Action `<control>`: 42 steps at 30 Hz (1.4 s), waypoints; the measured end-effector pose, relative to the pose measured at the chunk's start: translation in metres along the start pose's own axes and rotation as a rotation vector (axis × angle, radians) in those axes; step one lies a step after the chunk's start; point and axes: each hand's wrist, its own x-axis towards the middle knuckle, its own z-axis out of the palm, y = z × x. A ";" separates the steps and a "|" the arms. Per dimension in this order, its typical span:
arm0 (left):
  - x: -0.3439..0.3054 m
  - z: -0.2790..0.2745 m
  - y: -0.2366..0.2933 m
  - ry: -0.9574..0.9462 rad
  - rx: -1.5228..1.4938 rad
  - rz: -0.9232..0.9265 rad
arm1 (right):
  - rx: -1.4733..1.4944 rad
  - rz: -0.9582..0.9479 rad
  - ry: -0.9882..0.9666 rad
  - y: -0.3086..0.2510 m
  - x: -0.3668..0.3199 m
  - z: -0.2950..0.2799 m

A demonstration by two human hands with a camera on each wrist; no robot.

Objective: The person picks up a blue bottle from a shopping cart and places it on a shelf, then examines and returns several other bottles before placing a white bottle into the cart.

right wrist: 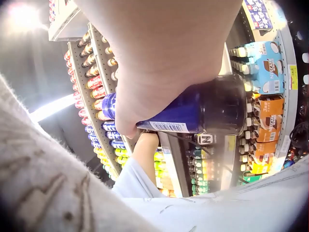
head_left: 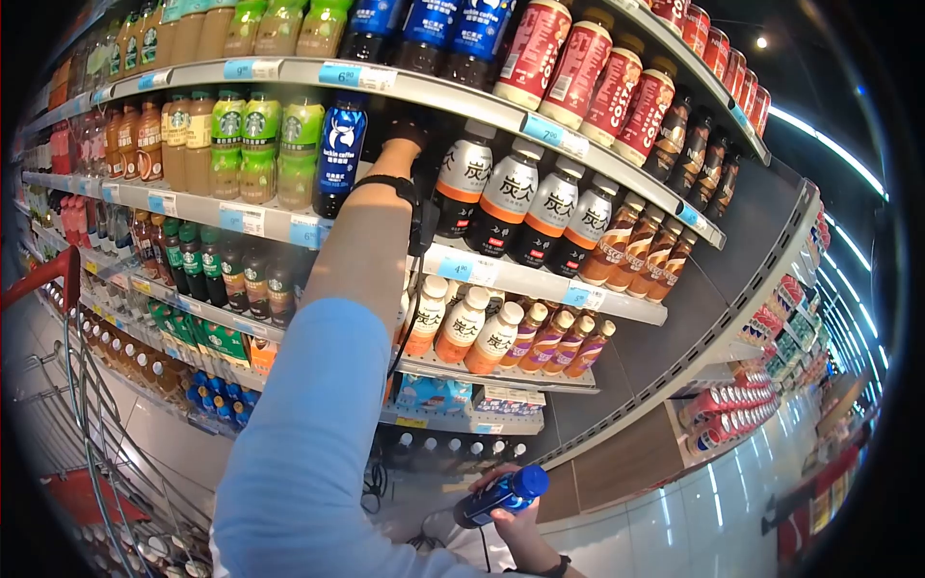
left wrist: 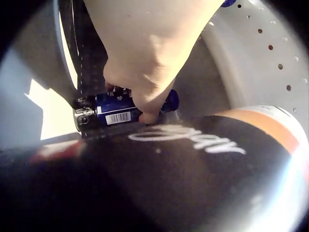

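Observation:
My left hand (left wrist: pixel 145 72) reaches deep into a gap on the shelf, between a front blue coffee bottle (head_left: pixel 342 144) and a row of black-and-silver bottles (head_left: pixel 506 197). In the left wrist view its thumb and fingers grip a dark blue bottle (left wrist: pixel 116 107) with a barcode on its label. The head view shows that hand mostly in shadow. Lower down, away from the shelf, my right hand (head_left: pixel 520 532) holds another blue-capped coffee bottle (head_left: pixel 493 501), tilted. In the right wrist view, this bottle (right wrist: pixel 193 108) has a blue label over a dark body.
Price-tagged shelf edges (head_left: pixel 462 270) run above and below my left arm. Red-and-white bottles (head_left: pixel 578 72) stand overhead, and small coffee bottles (head_left: pixel 631 250) are at the right. A metal shopping cart (head_left: pixel 87 424) with a red handle is at the lower left. A cable hangs from the left wrist.

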 end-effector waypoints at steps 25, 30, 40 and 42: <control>-0.127 -0.065 0.045 0.312 -0.558 -0.253 | 0.166 -0.063 -0.225 -0.024 -0.047 -0.019; -0.129 -0.067 0.043 0.271 -0.459 -0.230 | 0.174 -0.063 -0.182 -0.031 -0.050 -0.018; -0.134 -0.078 0.043 0.241 -0.385 -0.267 | 0.088 -0.100 -0.145 -0.029 -0.057 -0.017; -0.129 -0.067 0.040 0.337 -0.442 -0.221 | 0.032 -0.120 -0.152 -0.024 -0.057 -0.021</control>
